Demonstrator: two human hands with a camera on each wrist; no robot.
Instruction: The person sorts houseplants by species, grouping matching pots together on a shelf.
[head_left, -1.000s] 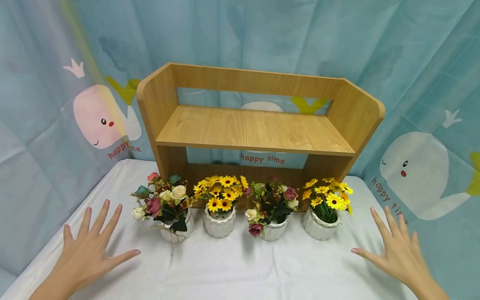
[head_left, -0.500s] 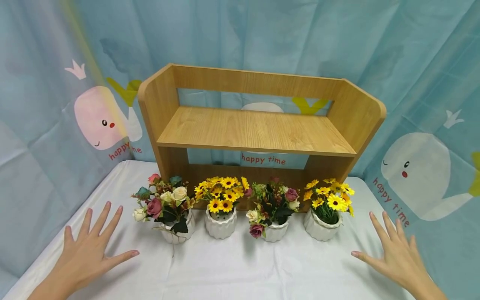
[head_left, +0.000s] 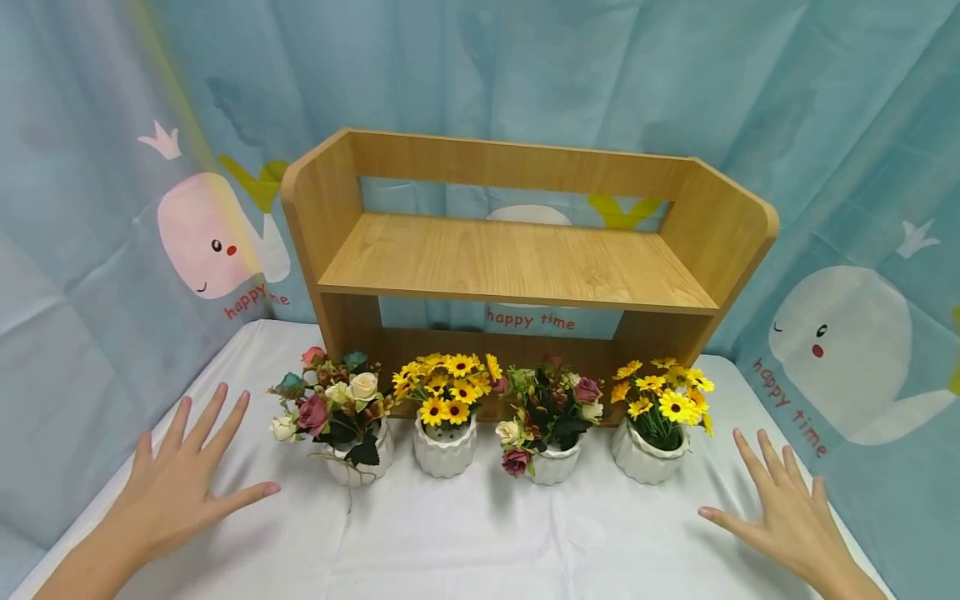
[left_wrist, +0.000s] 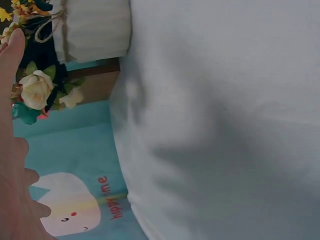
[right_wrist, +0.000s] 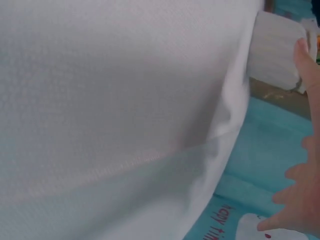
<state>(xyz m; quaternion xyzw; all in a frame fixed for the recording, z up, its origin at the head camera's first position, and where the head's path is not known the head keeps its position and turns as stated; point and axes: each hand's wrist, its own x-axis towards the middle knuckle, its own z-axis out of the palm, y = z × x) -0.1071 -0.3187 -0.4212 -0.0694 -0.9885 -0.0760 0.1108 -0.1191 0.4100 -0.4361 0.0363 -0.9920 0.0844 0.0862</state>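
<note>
My left hand [head_left: 176, 487], fingers spread and holding nothing, hovers over the cloth at the left. Nearest to it is a white pot [head_left: 360, 458] of mixed artificial roses [head_left: 330, 404], tied with twine. On the other side my right hand [head_left: 787, 517] is spread too, with nothing in it, near a white pot [head_left: 648, 454] of yellow daisy-like flowers [head_left: 667, 396]. Between these stand a second pot [head_left: 446, 450] of yellow flowers and another pot [head_left: 555, 465] with pink and cream roses. The left wrist view shows the left fingers [left_wrist: 31, 176] apart from the flowers.
A two-tier wooden shelf [head_left: 517, 258] stands right behind the row of pots. White cloth [head_left: 450, 542] covers the table. Light blue curtains [head_left: 555, 75] printed with whales close in the back and both sides.
The head view has shifted slightly, moving the scene a little to the right. My left hand has risen slightly in the view; my right hand has drifted slightly down and left. The pots stay put.
</note>
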